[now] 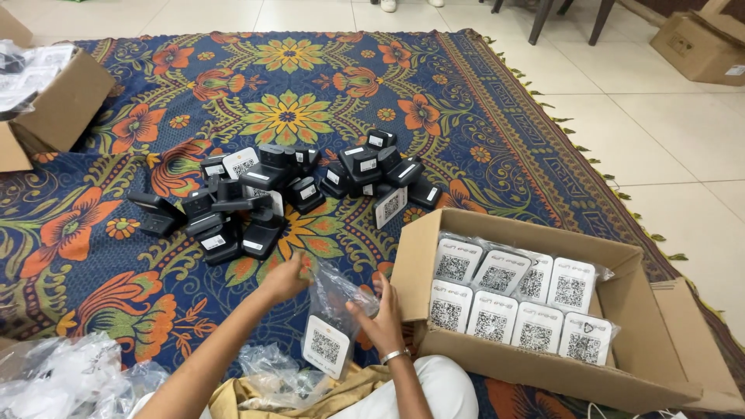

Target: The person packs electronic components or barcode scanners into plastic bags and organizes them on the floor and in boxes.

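Both hands, left hand and right hand, clamped on clear bag holding device; cardboard box holds bagged devices.

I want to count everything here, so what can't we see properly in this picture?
Head view only:
- Lower layers in the open cardboard box: hidden under the top bagged white devices.
- Black devices deep in the pile: covered by those on top.
- Device in the clear bag: partly hidden by crinkled plastic and the right hand; left hand covers the bag's top.
- Left box: cut by the edge.
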